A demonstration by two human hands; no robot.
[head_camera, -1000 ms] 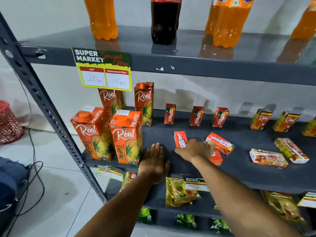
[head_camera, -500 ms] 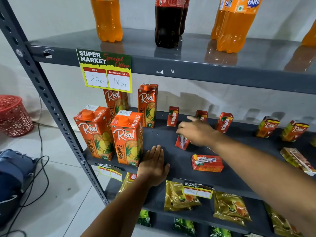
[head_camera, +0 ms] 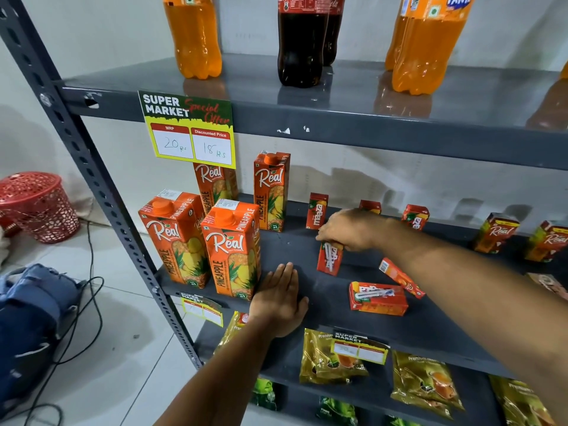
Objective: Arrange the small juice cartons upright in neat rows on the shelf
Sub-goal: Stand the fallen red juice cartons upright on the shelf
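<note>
A small carton (head_camera: 329,259) is gripped upright by the right hand (head_camera: 350,230) in front of three standing cartons (head_camera: 316,211), the left hand (head_camera: 281,298) lies flat on the shelf (head_camera: 430,330), and two cartons (head_camera: 378,298) remain toppled.

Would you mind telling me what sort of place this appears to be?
Probably a small shop or a mock supermarket: a "Super Market" price tag on a metal shelf, soda bottles above, juice cartons below.
</note>
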